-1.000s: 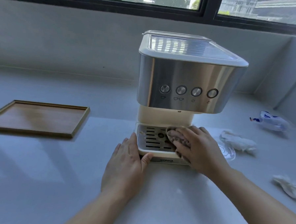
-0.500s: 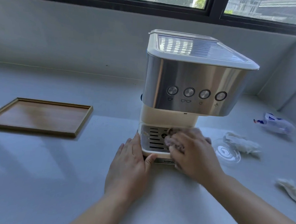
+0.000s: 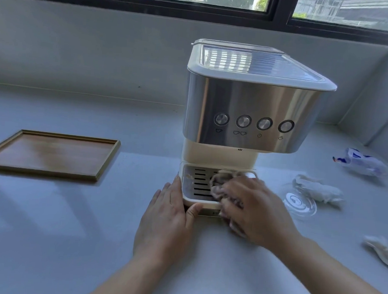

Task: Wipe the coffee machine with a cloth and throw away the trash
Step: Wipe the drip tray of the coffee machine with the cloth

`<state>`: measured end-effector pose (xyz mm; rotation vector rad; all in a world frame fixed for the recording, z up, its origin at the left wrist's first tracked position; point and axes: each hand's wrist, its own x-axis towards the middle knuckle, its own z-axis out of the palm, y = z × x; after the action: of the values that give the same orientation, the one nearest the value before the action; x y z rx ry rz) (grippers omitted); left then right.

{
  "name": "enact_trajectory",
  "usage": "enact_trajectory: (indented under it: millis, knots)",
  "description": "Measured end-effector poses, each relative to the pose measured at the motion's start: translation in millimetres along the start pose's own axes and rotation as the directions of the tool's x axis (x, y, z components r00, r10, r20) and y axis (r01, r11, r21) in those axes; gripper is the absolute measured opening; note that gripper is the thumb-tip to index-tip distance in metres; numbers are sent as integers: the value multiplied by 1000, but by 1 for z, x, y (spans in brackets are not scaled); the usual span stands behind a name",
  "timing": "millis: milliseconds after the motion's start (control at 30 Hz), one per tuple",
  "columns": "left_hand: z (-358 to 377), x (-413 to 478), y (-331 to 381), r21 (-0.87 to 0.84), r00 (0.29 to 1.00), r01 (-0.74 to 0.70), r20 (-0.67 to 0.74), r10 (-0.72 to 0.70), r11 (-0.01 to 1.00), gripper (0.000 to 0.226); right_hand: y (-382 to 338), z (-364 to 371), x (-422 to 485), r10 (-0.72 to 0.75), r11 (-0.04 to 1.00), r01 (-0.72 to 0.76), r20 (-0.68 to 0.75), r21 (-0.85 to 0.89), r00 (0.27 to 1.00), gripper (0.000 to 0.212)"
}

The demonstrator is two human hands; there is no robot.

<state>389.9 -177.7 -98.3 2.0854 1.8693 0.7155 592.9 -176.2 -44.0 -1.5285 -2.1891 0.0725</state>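
A steel and cream coffee machine (image 3: 253,105) stands on the grey counter (image 3: 71,230). Its slotted drip tray (image 3: 194,183) juts out at the front. My right hand (image 3: 257,211) presses a crumpled brownish cloth (image 3: 217,185) onto the tray's right half and is blurred by motion. My left hand (image 3: 169,215) lies flat on the counter against the tray's left front corner, thumb touching its front edge. Trash lies to the right: a white crumpled tissue (image 3: 319,190), another tissue (image 3: 383,249) and a blue-and-white wrapper (image 3: 363,163).
A clear plastic lid (image 3: 298,203) lies right of the machine, partly under the tissue. A shallow wooden tray (image 3: 51,155) sits at the left. A grey wall and window run behind, with a side wall at the far right.
My right hand has rubbed the cloth across the drip tray, shifting a little to the left and then back right. My left hand has stayed braced at the tray's corner. The view moved closer.
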Motion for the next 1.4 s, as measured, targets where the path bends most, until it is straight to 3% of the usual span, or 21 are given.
enact_trajectory:
  millis: [133, 233, 300, 433, 500, 633, 833, 967, 1067, 1233, 1300, 1400]
  knots:
    - [-1, 0, 0, 4, 1000, -3, -13, 3, 1000, 95, 18, 5, 23, 219, 975, -222, -84, -24, 972, 16]
    - [-1, -2, 1, -2, 1000, -1, -11, 1, 1000, 92, 16, 17, 39, 271, 958, -279, -101, -69, 957, 20]
    - [-1, -1, 2, -10, 1000, 0, -2, 0, 1000, 90, 15, 19, 45, 243, 969, -247, -108, -22, 964, 23]
    - [-1, -1, 1, 1, 1000, -11, 11, 11, 1000, 86, 17, 12, 49, 46, 999, -46, -11, -13, 999, 24]
    - [-2, -1, 1, -5, 1000, -7, 22, 7, 1000, 84, 28, 2, 46, 83, 997, -83, 5, -10, 997, 23]
    - [-3, -1, 4, -5, 1000, -6, 27, 6, 1000, 82, 39, 2, 30, 266, 960, -277, -162, -49, 950, 20]
    - [-1, 0, 0, 3, 999, 3, 36, -3, 1000, 78, 1, 21, 52, 127, 991, -121, -135, 57, 983, 21]
    - [-3, 1, 2, 6, 999, 5, 39, -5, 1000, 85, 22, 14, 46, 125, 991, -129, -114, -30, 986, 19]
    - [-5, -1, 4, 13, 1000, 5, 24, -6, 1000, 85, 41, 3, 35, 283, 956, -293, -205, -19, 937, 17]
    - [-5, -1, 5, 5, 1000, 6, 18, -6, 1000, 81, 33, -1, 42, 254, 965, -182, -521, 186, 815, 22]
    - [-3, -1, 3, 18, 1000, 2, 2, -2, 1000, 81, 31, 7, 43, 220, 971, -147, -455, 191, 863, 22]
    - [0, -1, 2, 24, 1000, -16, -25, 17, 1000, 85, 36, 18, 41, 145, 989, -145, -147, 10, 978, 28]
